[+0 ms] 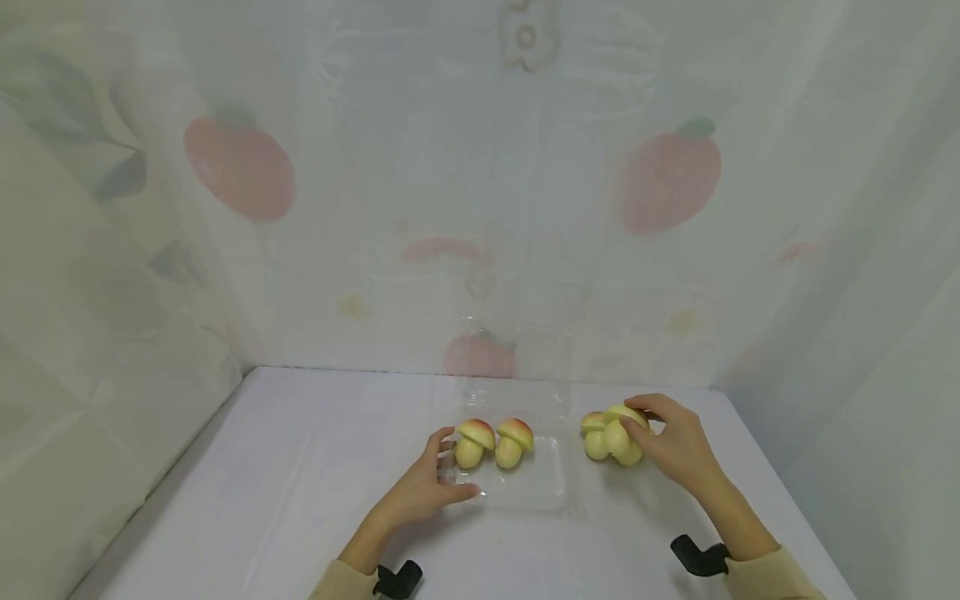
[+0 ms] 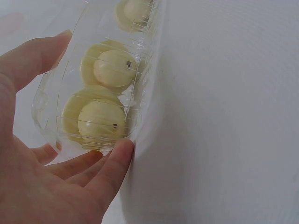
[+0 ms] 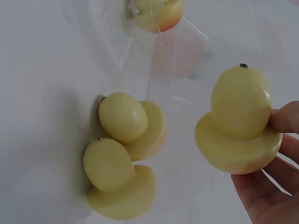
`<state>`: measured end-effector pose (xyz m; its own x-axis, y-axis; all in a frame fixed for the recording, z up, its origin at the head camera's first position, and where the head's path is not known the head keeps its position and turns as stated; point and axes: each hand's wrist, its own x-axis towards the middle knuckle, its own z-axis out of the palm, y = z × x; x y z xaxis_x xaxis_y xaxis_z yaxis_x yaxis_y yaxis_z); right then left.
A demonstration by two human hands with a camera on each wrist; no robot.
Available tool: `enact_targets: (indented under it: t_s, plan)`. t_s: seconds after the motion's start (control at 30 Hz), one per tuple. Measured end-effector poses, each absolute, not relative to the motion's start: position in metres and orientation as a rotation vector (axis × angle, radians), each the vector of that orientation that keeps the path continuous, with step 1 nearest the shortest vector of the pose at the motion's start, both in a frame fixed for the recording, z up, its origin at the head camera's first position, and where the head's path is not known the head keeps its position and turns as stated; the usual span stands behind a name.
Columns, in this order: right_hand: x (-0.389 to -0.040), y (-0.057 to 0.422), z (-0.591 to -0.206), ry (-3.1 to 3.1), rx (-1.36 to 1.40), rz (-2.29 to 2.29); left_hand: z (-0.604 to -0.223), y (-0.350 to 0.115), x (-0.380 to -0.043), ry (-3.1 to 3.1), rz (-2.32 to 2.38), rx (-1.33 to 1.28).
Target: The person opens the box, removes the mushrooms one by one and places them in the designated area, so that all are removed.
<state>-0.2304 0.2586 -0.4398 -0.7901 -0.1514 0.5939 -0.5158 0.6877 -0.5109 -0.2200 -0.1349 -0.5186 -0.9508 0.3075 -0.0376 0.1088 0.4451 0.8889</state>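
Thumb and fingers of my left hand (image 1: 424, 492) grip the left end of a clear plastic box (image 1: 551, 497). Inside the box, side by side, sit two toy mushrooms (image 1: 470, 452) with pale yellow stems and yellow-red caps; the left wrist view shows these mushrooms (image 2: 103, 119) through the ridged wall. To the right of the box, my right hand (image 1: 681, 442) pinches another toy mushroom (image 3: 240, 105) by its cap, stem pointing away from the palm. Beside and below it, two more mushrooms (image 3: 122, 117) lie close together on the table, partly hidden by the held one in the head view.
The box's clear lid (image 1: 513, 400) stands raised at its back edge. A white cloth covers the table (image 1: 337, 433). Behind and at both sides hang pale curtains (image 1: 450, 150) printed with red fruit. Each wrist carries a black strap mount (image 1: 699, 557).
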Motion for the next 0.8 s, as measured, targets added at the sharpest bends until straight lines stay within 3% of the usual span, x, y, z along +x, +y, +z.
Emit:
enact_targets:
  t_s: [0.8]
  plan:
    - [-0.23, 0.299, -0.448, -2.36, 0.4, 0.871, -0.522, -0.136, -0.221, 2.51, 1.512, 0.371]
